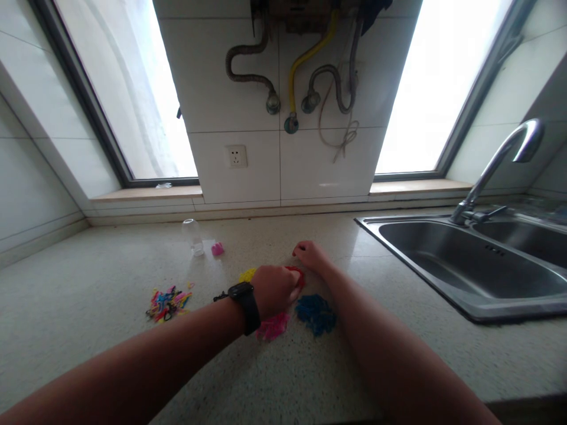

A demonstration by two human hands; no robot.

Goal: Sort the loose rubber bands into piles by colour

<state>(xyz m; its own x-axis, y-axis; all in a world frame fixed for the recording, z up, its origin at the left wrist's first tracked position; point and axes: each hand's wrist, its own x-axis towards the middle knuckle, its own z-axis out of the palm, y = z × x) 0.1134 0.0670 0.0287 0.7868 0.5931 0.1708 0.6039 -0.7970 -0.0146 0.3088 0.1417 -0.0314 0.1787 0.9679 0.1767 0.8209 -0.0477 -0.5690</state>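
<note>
Left hand (275,290), black wristwatch (245,307), at pile of small red pieces (302,276) on speckled pale stone table (248,386); grip hidden, can't tell. Right hand (310,255) curled just beyond, grip contents unclear. Blue pile (315,315), pink pile (274,327) nearer; yellow pile (247,275) left.

Toward the desk's (110,260) right edge I see a steel sink (509,309) and tap (491,168); above the back edge, a wall socket (236,156) and yellow hose (292,82).

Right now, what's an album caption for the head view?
Left hand at the red pile, a blue pile close by.
</note>
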